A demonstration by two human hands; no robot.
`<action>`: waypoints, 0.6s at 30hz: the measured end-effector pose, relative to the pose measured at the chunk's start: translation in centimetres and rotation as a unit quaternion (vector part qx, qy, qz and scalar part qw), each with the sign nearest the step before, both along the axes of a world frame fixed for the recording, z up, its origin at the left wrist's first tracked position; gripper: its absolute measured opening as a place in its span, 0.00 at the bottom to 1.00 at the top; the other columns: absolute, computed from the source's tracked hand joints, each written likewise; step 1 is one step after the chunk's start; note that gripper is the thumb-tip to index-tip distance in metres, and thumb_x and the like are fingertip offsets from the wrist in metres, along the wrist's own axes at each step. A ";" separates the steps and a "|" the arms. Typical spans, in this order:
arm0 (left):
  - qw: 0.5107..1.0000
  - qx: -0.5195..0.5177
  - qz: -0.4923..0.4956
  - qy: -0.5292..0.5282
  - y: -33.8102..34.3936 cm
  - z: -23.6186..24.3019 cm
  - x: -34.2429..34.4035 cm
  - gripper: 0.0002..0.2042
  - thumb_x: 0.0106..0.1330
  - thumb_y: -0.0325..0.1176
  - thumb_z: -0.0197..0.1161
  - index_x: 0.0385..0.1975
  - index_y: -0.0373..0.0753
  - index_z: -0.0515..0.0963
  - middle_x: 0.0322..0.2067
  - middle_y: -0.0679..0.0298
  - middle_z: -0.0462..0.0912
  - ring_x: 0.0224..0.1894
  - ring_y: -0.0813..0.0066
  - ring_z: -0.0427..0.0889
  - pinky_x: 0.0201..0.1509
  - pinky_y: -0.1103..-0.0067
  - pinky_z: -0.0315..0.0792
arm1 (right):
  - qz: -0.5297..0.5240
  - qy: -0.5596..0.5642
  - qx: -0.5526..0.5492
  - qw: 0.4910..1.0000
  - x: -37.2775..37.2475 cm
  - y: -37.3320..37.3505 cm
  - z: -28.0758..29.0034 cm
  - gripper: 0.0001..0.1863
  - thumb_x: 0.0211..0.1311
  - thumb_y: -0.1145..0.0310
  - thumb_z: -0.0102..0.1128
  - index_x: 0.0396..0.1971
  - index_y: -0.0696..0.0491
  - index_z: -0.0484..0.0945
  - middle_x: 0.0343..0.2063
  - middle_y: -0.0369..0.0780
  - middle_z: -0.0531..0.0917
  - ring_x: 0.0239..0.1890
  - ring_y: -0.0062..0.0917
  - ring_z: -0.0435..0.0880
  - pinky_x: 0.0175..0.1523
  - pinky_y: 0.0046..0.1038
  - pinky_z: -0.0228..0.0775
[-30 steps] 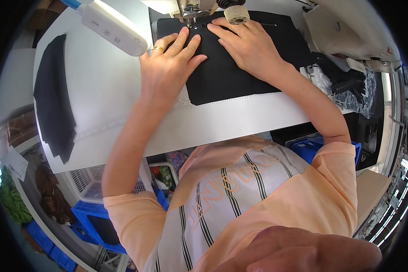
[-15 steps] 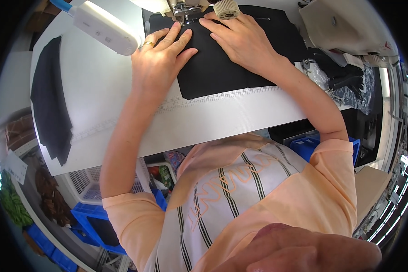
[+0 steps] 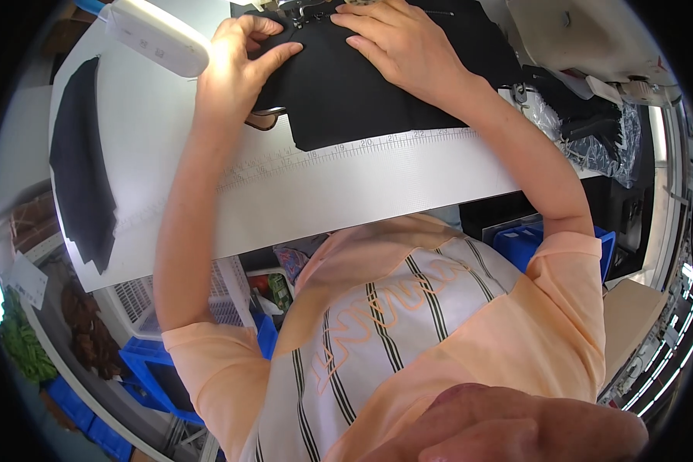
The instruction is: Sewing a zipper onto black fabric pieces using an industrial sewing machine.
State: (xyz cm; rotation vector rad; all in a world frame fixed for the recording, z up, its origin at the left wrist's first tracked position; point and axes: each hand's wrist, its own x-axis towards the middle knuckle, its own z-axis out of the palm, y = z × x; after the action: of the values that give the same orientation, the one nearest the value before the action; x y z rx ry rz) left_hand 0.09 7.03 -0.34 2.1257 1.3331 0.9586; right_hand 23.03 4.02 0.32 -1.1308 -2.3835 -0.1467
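Observation:
Black fabric (image 3: 362, 115) lies beneath the sewing machine's presser foot (image 3: 297, 18), with a dark zipper (image 3: 439, 12) along its far part. My left hand (image 3: 239, 61) rests on the fabric left of the foot, fingers bent, with thumb and forefinger apart. My right hand (image 3: 404, 58) lies on it right of the foot, fingers spread and partly under a round knob. A small curved brown item with a dark rim (image 3: 263, 121) shows at the fabric's lower left edge; I cannot make out what it is.
White table (image 3: 362, 177) with a printed ruler; black fabric strip (image 3: 81, 169) at left; white device (image 3: 158, 38) over the left side; machine body (image 3: 585, 35) and bagged black pieces (image 3: 597, 138) at right. Below are a white basket (image 3: 142, 304) and blue bins (image 3: 146, 369).
My left hand has moved up and leftward, its fingers now bent. The fabric and right hand sit slightly higher in view, and the curved brown item has come into sight.

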 end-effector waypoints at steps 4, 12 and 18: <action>0.983 -0.137 -0.122 -0.007 3.0 1.1 -1.6 0.09 0.60 0.35 0.68 0.29 0.34 0.81 0.25 0.68 0.81 0.29 0.85 0.76 0.37 0.86 0.70 | 0.018 0.017 0.035 0.999 -0.1 0.2 -0.5 0.15 0.59 0.69 0.58 0.44 0.61 0.79 0.44 0.45 0.81 0.46 0.34 0.78 0.55 0.32 0.68; 0.988 -0.141 -0.059 -0.012 3.4 -0.4 -1.9 0.09 0.62 0.37 0.66 0.31 0.36 0.80 0.26 0.69 0.79 0.31 0.85 0.76 0.37 0.85 0.68 | 0.018 0.020 0.020 0.999 0.4 0.5 -1.1 0.15 0.61 0.69 0.57 0.45 0.61 0.78 0.46 0.45 0.81 0.49 0.34 0.77 0.57 0.32 0.67; 0.881 -0.452 -0.119 -0.064 5.4 5.2 -2.0 0.21 0.57 0.47 0.69 0.40 0.34 0.81 0.45 0.59 0.82 0.53 0.59 0.74 0.62 0.51 0.55 | 0.032 -0.012 0.054 0.998 0.5 0.3 -0.6 0.15 0.60 0.69 0.58 0.45 0.61 0.78 0.45 0.46 0.81 0.49 0.34 0.78 0.57 0.32 0.67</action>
State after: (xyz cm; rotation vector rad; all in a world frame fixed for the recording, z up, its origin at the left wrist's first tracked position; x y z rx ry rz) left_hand -1.90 12.41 4.86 1.4091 1.0965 0.2530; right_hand 23.55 4.35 -0.25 -1.0083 -2.3985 -0.2655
